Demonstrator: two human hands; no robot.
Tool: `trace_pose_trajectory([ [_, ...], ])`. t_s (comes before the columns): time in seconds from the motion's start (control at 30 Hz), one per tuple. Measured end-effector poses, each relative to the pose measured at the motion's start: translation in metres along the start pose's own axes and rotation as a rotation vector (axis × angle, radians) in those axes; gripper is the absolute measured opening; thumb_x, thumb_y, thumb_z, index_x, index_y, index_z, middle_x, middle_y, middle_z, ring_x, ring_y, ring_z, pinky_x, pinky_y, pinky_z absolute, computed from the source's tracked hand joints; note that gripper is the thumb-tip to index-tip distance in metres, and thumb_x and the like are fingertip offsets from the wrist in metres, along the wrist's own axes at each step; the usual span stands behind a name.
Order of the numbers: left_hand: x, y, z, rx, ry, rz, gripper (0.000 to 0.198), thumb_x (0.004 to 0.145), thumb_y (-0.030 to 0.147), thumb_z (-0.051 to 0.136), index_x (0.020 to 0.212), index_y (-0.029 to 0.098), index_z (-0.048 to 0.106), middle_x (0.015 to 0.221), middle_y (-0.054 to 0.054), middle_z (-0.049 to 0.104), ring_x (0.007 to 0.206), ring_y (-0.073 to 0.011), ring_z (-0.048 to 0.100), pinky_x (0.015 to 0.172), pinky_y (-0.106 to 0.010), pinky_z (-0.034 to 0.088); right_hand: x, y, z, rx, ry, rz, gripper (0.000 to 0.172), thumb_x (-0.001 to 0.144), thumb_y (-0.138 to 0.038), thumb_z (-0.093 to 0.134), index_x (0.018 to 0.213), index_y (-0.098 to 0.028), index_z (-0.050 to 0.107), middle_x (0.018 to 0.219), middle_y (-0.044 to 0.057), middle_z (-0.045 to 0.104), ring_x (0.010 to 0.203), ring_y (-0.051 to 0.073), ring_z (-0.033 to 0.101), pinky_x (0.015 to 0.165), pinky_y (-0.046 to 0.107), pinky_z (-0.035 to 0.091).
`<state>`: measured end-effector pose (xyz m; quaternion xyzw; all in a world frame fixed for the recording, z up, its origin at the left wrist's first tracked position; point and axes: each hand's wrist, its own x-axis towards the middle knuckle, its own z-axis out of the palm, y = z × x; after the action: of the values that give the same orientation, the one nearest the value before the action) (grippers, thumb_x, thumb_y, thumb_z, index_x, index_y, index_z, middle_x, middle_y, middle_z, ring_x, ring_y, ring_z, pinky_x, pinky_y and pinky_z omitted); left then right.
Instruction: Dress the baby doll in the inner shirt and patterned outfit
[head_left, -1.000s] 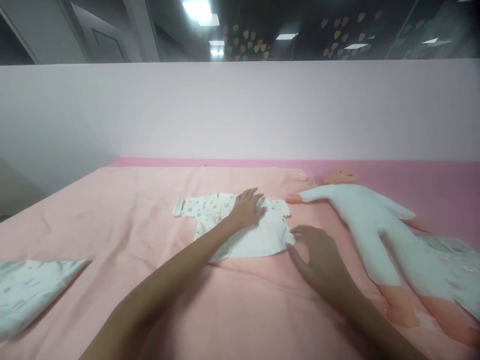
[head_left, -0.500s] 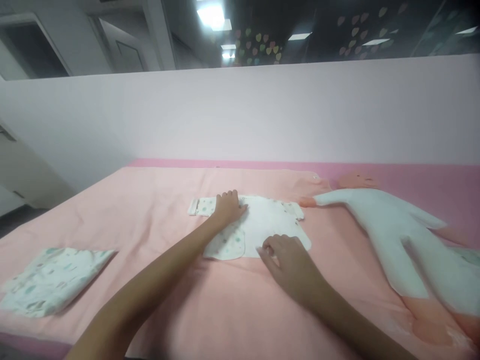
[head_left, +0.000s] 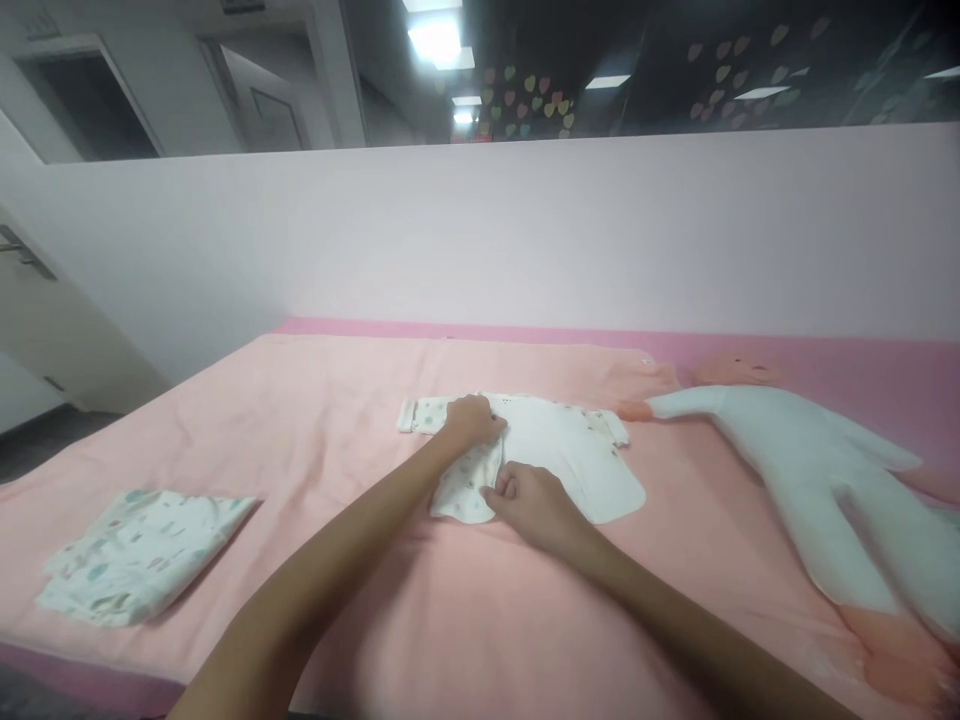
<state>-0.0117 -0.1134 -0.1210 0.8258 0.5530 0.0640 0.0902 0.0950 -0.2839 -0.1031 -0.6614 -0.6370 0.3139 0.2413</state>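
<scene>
A small white baby shirt (head_left: 568, 445) lies spread on the pink sheet, its plain inside facing up on the right. Its left front panel, printed with pale green spots, covers the left side. My left hand (head_left: 474, 422) is closed on the upper edge of that panel, close to the neckline. Lower down, my right hand (head_left: 536, 500) has its fingers pinched on the panel's free edge. The short sleeves stick out to both sides. The cloth between my fingertips is mostly hidden.
A folded printed cloth (head_left: 150, 555) lies at the left on the pink sheet (head_left: 330, 400). To the right is a baby doll (head_left: 780, 450) in a pale suit, one hand close to the shirt's right sleeve. A white wall (head_left: 525, 235) stands behind the bed.
My right hand has moved left onto the panel's edge and closed its fingers. My left hand has curled closed near the neckline. The view has shifted slightly left.
</scene>
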Motion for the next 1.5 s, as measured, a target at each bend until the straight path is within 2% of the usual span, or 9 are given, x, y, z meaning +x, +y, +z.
trace_pose_trajectory([
  [0.23, 0.015, -0.054, -0.030, -0.115, -0.054, -0.028, 0.038, 0.093, 0.047, 0.052, 0.095, 0.017, 0.076, 0.098, -0.012, 0.080, 0.088, -0.0274, 0.074, 0.074, -0.034, 0.053, 0.017, -0.042, 0.027, 0.359, -0.020, -0.206, 0.026, 0.095, -0.041, 0.061, 0.078, -0.025, 0.050, 0.066, -0.006, 0.055, 0.061, 0.014, 0.052, 0.059, 0.027, 0.041],
  [0.37, 0.017, -0.093, -0.043, -0.161, -0.046, -0.041, 0.030, 0.095, 0.040, 0.054, 0.104, 0.020, 0.075, 0.107, -0.007, 0.080, 0.092, -0.0233, 0.074, 0.076, -0.030, 0.055, 0.034, -0.059, 0.051, 0.462, -0.067, -0.437, 0.017, 0.096, -0.038, 0.064, 0.089, -0.024, 0.059, 0.092, 0.000, 0.068, 0.079, 0.016, 0.064, 0.073, 0.031, 0.054],
  [0.47, 0.007, -0.107, -0.041, -0.143, 0.062, -0.060, 0.028, 0.096, 0.033, 0.055, 0.117, 0.021, 0.070, 0.121, -0.009, 0.076, 0.107, -0.0262, 0.070, 0.091, -0.037, 0.054, 0.036, -0.053, 0.057, 0.437, -0.086, -0.612, 0.005, 0.096, -0.030, 0.064, 0.098, -0.025, 0.065, 0.111, 0.003, 0.068, 0.100, 0.019, 0.067, 0.085, 0.033, 0.058],
  [0.57, -0.008, -0.106, -0.030, -0.095, 0.225, -0.051, 0.030, 0.100, 0.028, 0.050, 0.125, 0.023, 0.066, 0.138, -0.011, 0.066, 0.127, -0.0322, 0.058, 0.107, -0.050, 0.046, 0.030, -0.036, 0.053, 0.320, -0.039, -0.722, 0.019, 0.099, -0.021, 0.059, 0.114, -0.028, 0.067, 0.122, 0.004, 0.068, 0.111, 0.020, 0.066, 0.091, 0.035, 0.060],
  [0.67, -0.022, -0.101, -0.013, -0.073, 0.383, 0.089, 0.030, 0.103, 0.026, 0.045, 0.126, 0.024, 0.065, 0.139, -0.010, 0.063, 0.128, -0.0314, 0.056, 0.108, -0.051, 0.044, 0.021, -0.015, 0.051, 0.121, -0.010, -0.808, 0.037, 0.102, -0.020, 0.054, 0.137, -0.028, 0.062, 0.141, 0.006, 0.064, 0.131, 0.023, 0.059, 0.111, 0.044, 0.053],
  [0.8, -0.033, -0.100, 0.008, -0.105, 0.311, 0.333, 0.034, 0.107, 0.032, 0.042, 0.134, 0.023, 0.061, 0.143, -0.008, 0.063, 0.131, -0.0270, 0.057, 0.112, -0.047, 0.043, 0.014, 0.002, 0.055, -0.059, -0.101, -0.828, 0.047, 0.108, -0.027, 0.047, 0.155, -0.023, 0.049, 0.159, 0.007, 0.054, 0.150, 0.026, 0.045, 0.125, 0.050, 0.042],
  [0.97, -0.042, -0.103, 0.010, -0.121, 0.287, 0.313, 0.049, 0.111, 0.043, 0.033, 0.152, 0.021, 0.050, 0.158, -0.009, 0.054, 0.147, -0.0252, 0.046, 0.123, -0.046, 0.034, 0.013, 0.008, 0.064, -0.097, -0.037, -0.864, 0.046, 0.107, -0.024, 0.047, 0.154, -0.024, 0.051, 0.158, 0.007, 0.055, 0.149, 0.026, 0.046, 0.123, 0.050, 0.045],
  [1.2, -0.055, -0.099, 0.005, -0.087, 0.215, 0.308, 0.049, 0.111, 0.044, 0.032, 0.152, 0.026, 0.051, 0.159, -0.008, 0.053, 0.146, -0.0252, 0.045, 0.122, -0.045, 0.032, 0.013, 0.009, 0.066, -0.107, 0.147, -0.787, 0.039, 0.100, -0.022, 0.060, 0.139, -0.023, 0.059, 0.142, 0.013, 0.063, 0.130, 0.031, 0.059, 0.104, 0.053, 0.056],
  [1.5, 0.001, -0.084, 0.001, -0.146, 0.146, 0.024, 0.037, 0.093, 0.055, 0.063, 0.110, 0.022, 0.066, 0.124, -0.010, 0.069, 0.123, -0.0324, 0.057, 0.109, -0.048, 0.038, 0.016, 0.011, 0.070, -0.102, 0.142, -0.899, 0.017, 0.102, -0.016, 0.060, 0.112, -0.023, 0.072, 0.113, 0.007, 0.072, 0.111, 0.026, 0.065, 0.098, 0.047, 0.056],
])
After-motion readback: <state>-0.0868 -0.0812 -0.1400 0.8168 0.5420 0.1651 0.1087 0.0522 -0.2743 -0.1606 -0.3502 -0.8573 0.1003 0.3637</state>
